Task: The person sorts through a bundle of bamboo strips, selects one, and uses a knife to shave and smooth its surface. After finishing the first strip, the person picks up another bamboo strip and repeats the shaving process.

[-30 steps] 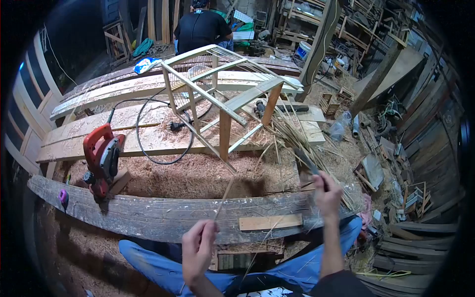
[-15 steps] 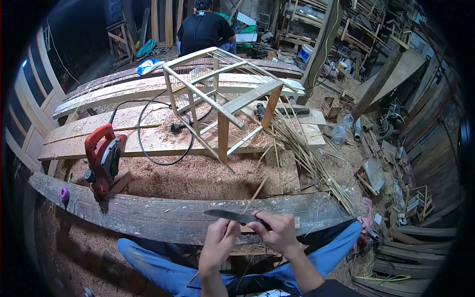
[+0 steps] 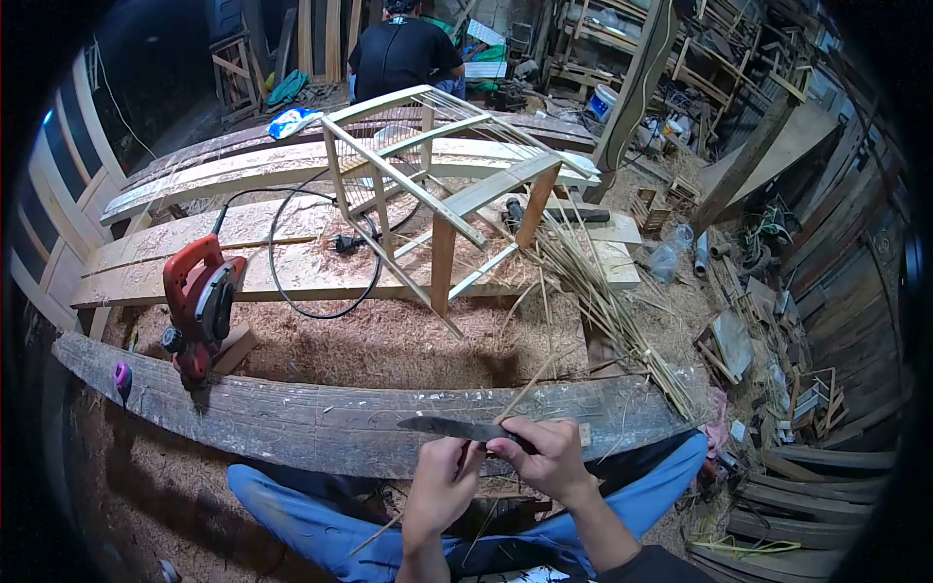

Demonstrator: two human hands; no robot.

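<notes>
My right hand (image 3: 546, 457) is closed around the handle of a knife (image 3: 445, 427), its dark blade pointing left. Pinched in my left hand (image 3: 442, 484), close beside it, is a thin bamboo strip (image 3: 525, 387). The strip slants up past the blade toward the right, and its other end comes out below my left hand over the trouser leg. Where blade and strip meet is partly hidden by my fingers. Both hands are just above the near edge of a worn plank (image 3: 292, 413).
A wooden frame strung with thin rods (image 3: 466, 199) stands on boards ahead. A red electric planer (image 3: 199, 301) rests at left, its black cable (image 3: 277, 262) looped behind. A bundle of strips (image 3: 607, 301) lies right. Another person (image 3: 403, 58) sits at the back, turned away.
The strip has shifted: its lower end now sticks out further to the lower left, and its upper part leans more to the right. Both hands stay nearly in place, the knife still held.
</notes>
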